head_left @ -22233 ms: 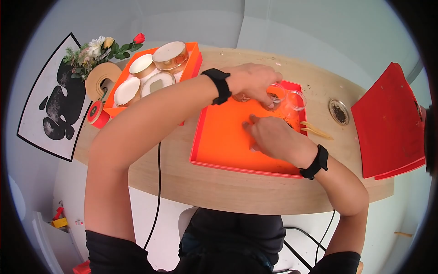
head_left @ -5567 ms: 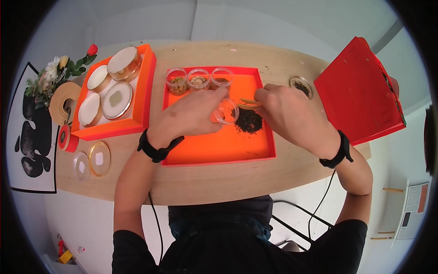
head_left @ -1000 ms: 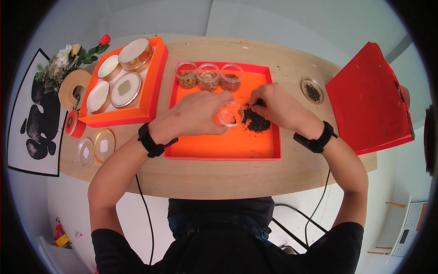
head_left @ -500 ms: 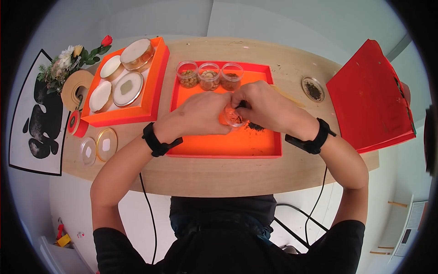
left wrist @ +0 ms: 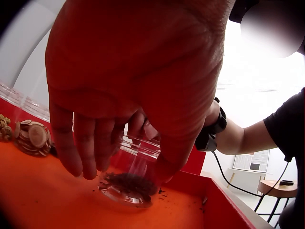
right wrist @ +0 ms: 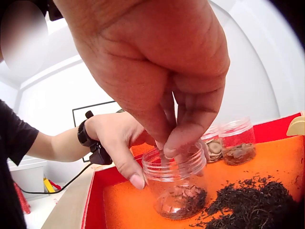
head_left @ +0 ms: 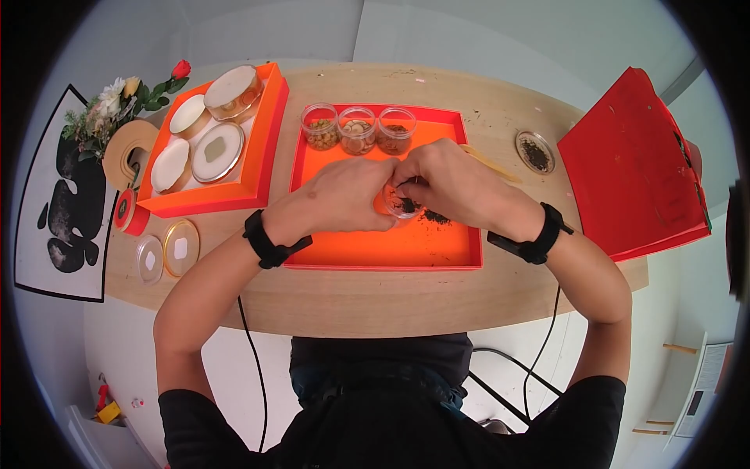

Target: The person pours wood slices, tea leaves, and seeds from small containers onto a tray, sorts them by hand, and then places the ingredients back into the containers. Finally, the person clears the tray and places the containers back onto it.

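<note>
My left hand (head_left: 340,195) holds a clear open jar (left wrist: 128,188) upright on the orange tray floor (head_left: 344,250), thumb on one side and fingers on the other. Dark dry shreds (right wrist: 190,198) lie in the bottom of the jar. Over its mouth is my right hand (head_left: 461,184), fingers curled down and tips together at the rim; no shreds show between the tips in the right wrist view. A loose pile of dark shreds (right wrist: 252,205) lies on the tray beside the jar, partly under my right hand in the head view.
Three filled clear jars (head_left: 358,133) line the tray's back left. Light wooden tongs (head_left: 494,164) lie at its right edge, near a round dish of dark bits (head_left: 535,152). An orange box (head_left: 269,148) with round containers, two lids (head_left: 181,248) and a red folder (head_left: 637,172) flank the tray.
My right hand has moved left from the pile to above the jar. The dark clump at its fingertips is no longer seen there, and more shreds show in the jar.
</note>
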`<state>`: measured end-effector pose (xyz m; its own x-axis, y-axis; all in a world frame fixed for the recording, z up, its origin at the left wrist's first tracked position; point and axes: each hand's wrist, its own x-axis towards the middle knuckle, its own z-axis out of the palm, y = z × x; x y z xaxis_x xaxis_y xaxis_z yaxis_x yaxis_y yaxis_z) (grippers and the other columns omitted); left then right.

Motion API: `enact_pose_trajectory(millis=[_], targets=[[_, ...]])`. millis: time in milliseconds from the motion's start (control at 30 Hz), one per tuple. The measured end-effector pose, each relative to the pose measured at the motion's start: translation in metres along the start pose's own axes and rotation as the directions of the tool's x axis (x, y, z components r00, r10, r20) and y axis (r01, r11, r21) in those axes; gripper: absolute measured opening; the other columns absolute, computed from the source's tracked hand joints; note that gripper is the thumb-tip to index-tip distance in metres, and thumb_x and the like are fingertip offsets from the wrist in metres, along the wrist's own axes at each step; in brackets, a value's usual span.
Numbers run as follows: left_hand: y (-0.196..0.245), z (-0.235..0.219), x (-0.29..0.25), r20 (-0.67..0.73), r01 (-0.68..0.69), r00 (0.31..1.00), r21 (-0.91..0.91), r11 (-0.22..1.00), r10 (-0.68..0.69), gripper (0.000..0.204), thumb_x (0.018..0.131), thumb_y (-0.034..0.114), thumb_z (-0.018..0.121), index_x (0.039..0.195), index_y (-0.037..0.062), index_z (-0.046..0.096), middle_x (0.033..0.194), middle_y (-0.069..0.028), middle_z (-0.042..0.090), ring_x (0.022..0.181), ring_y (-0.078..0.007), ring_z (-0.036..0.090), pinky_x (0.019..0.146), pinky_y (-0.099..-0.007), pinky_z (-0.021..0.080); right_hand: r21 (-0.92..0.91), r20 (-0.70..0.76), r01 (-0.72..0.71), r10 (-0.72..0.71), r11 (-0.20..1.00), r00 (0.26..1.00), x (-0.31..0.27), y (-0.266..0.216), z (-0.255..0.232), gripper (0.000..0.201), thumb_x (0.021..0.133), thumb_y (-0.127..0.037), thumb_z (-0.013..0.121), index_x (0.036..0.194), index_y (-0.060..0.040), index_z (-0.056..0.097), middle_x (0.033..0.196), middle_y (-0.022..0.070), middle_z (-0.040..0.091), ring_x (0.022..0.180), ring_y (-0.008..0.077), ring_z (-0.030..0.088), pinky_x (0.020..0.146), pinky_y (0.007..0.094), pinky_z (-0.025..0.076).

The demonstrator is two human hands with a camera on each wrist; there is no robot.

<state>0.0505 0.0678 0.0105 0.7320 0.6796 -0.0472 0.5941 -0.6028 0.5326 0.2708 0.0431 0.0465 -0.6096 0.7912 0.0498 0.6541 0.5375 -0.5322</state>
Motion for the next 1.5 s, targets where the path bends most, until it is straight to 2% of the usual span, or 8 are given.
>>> enact_pose_trajectory(millis=[300,467,633,967,1033,1167,1233,1500], targets=[[-0.002,0.000,0.000,-0.007,-0.026,1.000,-0.051,0.998,0.025,0.046,0.086,0.031,0.087,0.115,0.0010,0.067,0.099,-0.0193,0.076,0.095,-0.0384,0.076,0.083,-0.0495,0.058,-0.052,-0.008,-0.031,0.030,0.998,1.000,-0.003,0.002,-0.006,0.014,0.096,-0.002,0.075,0.107,0.0030,0.082,0.093,0.0224,0.078,0.083,0.0384,0.075,0.078,0.0453,0.061],[0.004,-0.006,-0.008,-0.014,0.010,1.000,-0.033,0.999,-0.011,0.049,0.086,0.027,0.085,0.123,0.0010,0.066,0.113,-0.0217,0.075,0.108,-0.0389,0.074,0.089,-0.0493,0.058,-0.097,-0.109,-0.158,0.147,0.983,0.983,-0.008,0.024,-0.007,0.011,0.097,-0.004,0.077,0.105,0.0032,0.078,0.097,0.0207,0.078,0.086,0.0387,0.075,0.080,0.0455,0.060],[-0.010,0.001,-0.009,-0.069,-0.034,0.997,-0.017,0.999,0.033,0.055,0.086,0.025,0.085,0.131,0.0017,0.063,0.120,-0.0224,0.074,0.114,-0.0400,0.073,0.093,-0.0497,0.058,-0.383,-0.026,-0.130,0.129,0.915,0.991,-0.023,0.059,0.023,0.030,0.087,-0.007,0.087,0.111,0.0055,0.074,0.097,0.0246,0.076,0.096,0.0440,0.074,0.084,0.0504,0.059],[-0.013,0.001,-0.011,0.011,0.012,1.000,-0.037,0.999,-0.012,0.062,0.084,0.022,0.084,0.137,0.0025,0.057,0.128,-0.0226,0.073,0.121,-0.0419,0.072,0.098,-0.0494,0.058,-0.276,0.084,-0.102,0.130,0.956,0.988,-0.014,0.066,0.021,0.027,0.086,-0.005,0.085,0.107,0.0051,0.071,0.094,0.0236,0.075,0.094,0.0448,0.073,0.081,0.0504,0.058],[-0.013,0.004,-0.011,0.007,0.013,1.000,-0.030,0.999,-0.012,0.063,0.085,0.021,0.084,0.137,0.0027,0.057,0.127,-0.0229,0.073,0.120,-0.0422,0.072,0.098,-0.0497,0.058,-0.229,0.094,-0.196,0.222,0.954,0.971,-0.014,0.058,0.016,0.018,0.086,-0.002,0.080,0.102,0.0049,0.074,0.098,0.0254,0.077,0.100,0.0443,0.075,0.086,0.0509,0.061],[-0.014,0.007,-0.011,0.004,-0.002,1.000,-0.029,1.000,0.002,0.063,0.086,0.022,0.083,0.139,0.0034,0.054,0.125,-0.0241,0.073,0.117,-0.0436,0.072,0.096,-0.0507,0.057,-0.229,0.056,-0.186,0.204,0.955,0.977,-0.017,0.064,0.018,0.017,0.087,-0.003,0.079,0.104,0.0020,0.077,0.099,0.0243,0.078,0.098,0.0439,0.076,0.086,0.0501,0.062],[-0.012,0.003,-0.012,0.027,0.016,1.000,-0.030,0.999,-0.016,0.063,0.087,0.023,0.082,0.139,0.0037,0.054,0.125,-0.0245,0.074,0.116,-0.0442,0.073,0.095,-0.0511,0.057,-0.239,0.011,-0.144,0.151,0.960,0.989,-0.018,0.069,0.019,0.018,0.089,-0.003,0.081,0.105,0.0020,0.078,0.092,0.0213,0.078,0.086,0.0391,0.075,0.079,0.0453,0.060],[-0.017,0.005,-0.012,0.033,-0.006,0.999,-0.061,0.998,0.008,0.063,0.089,0.024,0.080,0.142,0.0035,0.054,0.131,-0.0269,0.073,0.119,-0.0448,0.072,0.097,-0.0510,0.057,-0.247,0.006,-0.146,0.152,0.958,0.988,-0.018,0.060,0.008,0.011,0.088,-0.002,0.079,0.098,0.0006,0.081,0.095,0.0216,0.079,0.094,0.0413,0.077,0.085,0.0471,0.063]])
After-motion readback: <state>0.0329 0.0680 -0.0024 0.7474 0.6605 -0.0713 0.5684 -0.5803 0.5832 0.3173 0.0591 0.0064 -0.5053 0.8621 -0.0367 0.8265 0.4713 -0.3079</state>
